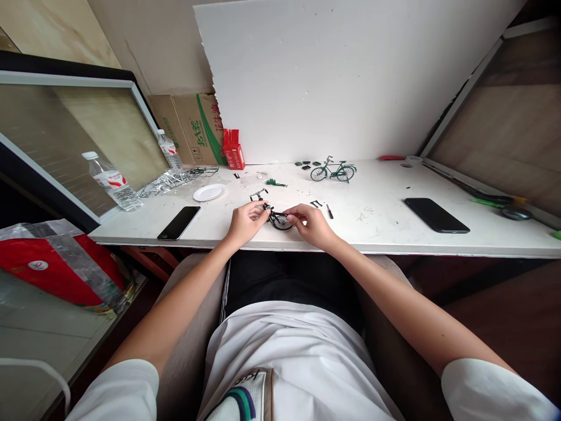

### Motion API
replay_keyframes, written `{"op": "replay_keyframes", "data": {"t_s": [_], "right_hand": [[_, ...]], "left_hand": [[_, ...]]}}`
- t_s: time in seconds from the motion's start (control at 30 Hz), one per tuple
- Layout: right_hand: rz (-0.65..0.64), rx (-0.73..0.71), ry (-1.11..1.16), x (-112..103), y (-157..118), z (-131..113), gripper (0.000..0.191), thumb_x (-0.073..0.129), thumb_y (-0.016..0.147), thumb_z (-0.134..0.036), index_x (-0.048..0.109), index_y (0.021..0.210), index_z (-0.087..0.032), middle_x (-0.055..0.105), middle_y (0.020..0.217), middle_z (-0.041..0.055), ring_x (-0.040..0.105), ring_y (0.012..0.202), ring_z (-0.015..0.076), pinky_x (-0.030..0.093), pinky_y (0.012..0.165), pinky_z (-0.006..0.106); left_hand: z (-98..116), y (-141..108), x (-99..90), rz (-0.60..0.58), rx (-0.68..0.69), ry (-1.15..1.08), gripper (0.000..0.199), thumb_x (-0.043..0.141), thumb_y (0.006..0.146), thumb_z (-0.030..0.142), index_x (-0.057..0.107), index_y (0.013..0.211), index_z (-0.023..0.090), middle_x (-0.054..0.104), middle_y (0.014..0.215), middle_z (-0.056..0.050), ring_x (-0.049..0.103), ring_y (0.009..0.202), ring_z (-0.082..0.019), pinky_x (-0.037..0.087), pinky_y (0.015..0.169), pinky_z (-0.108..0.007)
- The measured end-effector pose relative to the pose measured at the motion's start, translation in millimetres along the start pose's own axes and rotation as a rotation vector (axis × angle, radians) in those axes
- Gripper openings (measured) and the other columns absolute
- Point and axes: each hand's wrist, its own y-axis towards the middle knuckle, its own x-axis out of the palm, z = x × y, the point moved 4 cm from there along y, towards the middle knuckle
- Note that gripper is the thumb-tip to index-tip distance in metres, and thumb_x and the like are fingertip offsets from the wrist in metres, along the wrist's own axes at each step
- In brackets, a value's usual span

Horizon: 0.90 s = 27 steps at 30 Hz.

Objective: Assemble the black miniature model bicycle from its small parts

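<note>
Close to the front edge of the white table, a black model bicycle (280, 221) is between my two hands. My left hand (249, 221) is closed on its frame near the front, with the handlebar (259, 195) showing beyond the fingers. Fingers of my right hand (312, 224) pinch the bicycle at its rear, above the spoked wheel. My fingers cover part of the frame. Small black parts (316, 203) and a short dark stick-like tool (329, 211) lie to the right of my right hand.
A finished-looking green model bicycle (333, 171) stands at the back. Phones lie left (179, 223) and right (436, 215). A white plate (209, 192), a small green part (276, 183), water bottles (113, 182), a red box (234, 150) and part frames (193, 173) occupy the left and back.
</note>
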Motion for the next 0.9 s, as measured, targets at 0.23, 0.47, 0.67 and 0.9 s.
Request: {"op": "replay_keyframes", "data": {"t_s": [0.23,0.47,0.67,0.9], "right_hand": [[-0.043,-0.033,-0.100,4.3,-2.9,-2.2,0.028,0.065,0.100,-0.039,0.080,0.112,-0.018,0.080,0.105,0.0119,0.076,0.087,0.0260,0.063,0.083,0.041],[-0.042,-0.049,-0.169,8.7,-4.4,-3.0,0.022,0.066,0.100,-0.030,0.080,0.111,-0.018,0.080,0.102,0.0109,0.077,0.084,0.0241,0.063,0.080,0.036],[-0.025,0.041,-0.007,15.4,-6.2,1.6,0.024,0.072,0.096,-0.039,0.082,0.104,-0.019,0.082,0.095,0.0098,0.079,0.084,0.0261,0.064,0.076,0.036],[0.014,0.127,0.139,22.0,-9.6,6.6,0.037,0.074,0.093,-0.051,0.080,0.107,-0.017,0.082,0.091,0.0102,0.079,0.077,0.0268,0.066,0.074,0.038]], "left_hand": [[-1.2,0.7,-1.2,0.008,0.020,0.021,0.043,0.080,0.087,0.039,0.078,0.122,0.014,0.081,0.092,-0.009,0.078,0.086,-0.020,0.062,0.083,-0.031],[-3.2,0.9,-1.9,0.019,0.047,0.074,0.042,0.080,0.087,0.040,0.079,0.121,0.016,0.081,0.095,-0.010,0.076,0.086,-0.019,0.061,0.077,-0.029],[-2.0,0.3,-1.6,0.019,0.074,0.108,0.042,0.079,0.088,0.041,0.079,0.120,0.016,0.081,0.096,-0.011,0.076,0.086,-0.019,0.061,0.076,-0.029],[-1.2,0.7,-1.9,0.014,0.073,0.109,0.043,0.079,0.088,0.041,0.079,0.122,0.016,0.081,0.097,-0.010,0.076,0.087,-0.019,0.062,0.078,-0.029]]}}
